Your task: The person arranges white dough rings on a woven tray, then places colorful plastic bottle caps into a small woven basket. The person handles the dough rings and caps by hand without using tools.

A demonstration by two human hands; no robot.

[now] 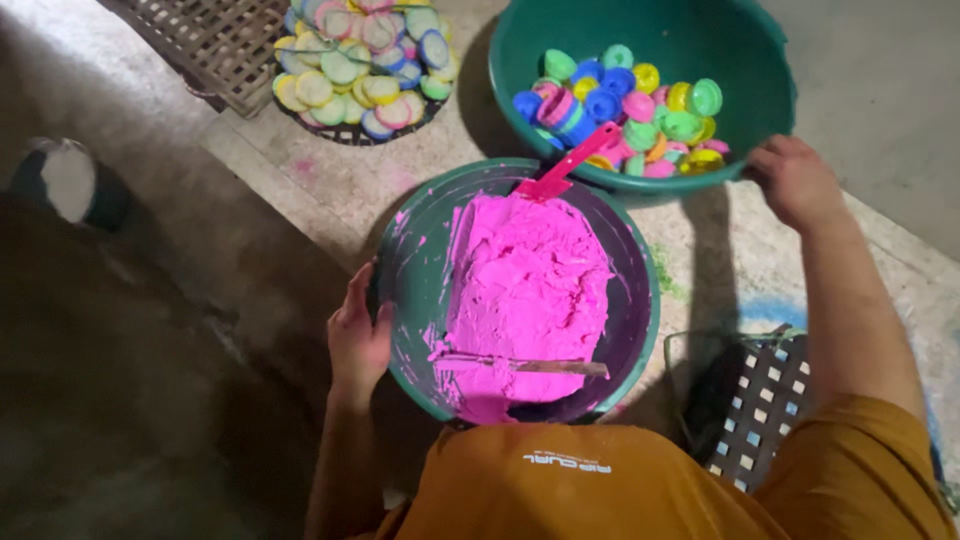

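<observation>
A round green basin (405, 265) holds a thick mass of pink paste (530, 290). My left hand (357, 335) grips its left rim. A paste-smeared stick (525, 364) lies across the paste near me, and a pink scraper (568, 163) leans on the basin's far edge. My right hand (795, 180) holds the near right rim of a larger green tub (760, 50) filled with several small round moulds (625, 110) in pink, blue, yellow and green.
A dark wire basket (355, 133) at the top carries several filled round moulds (355, 60). A slatted crate (205, 40) sits at top left. A woven lattice tray (765, 405) lies by my right leg. The floor is rough concrete with pink stains.
</observation>
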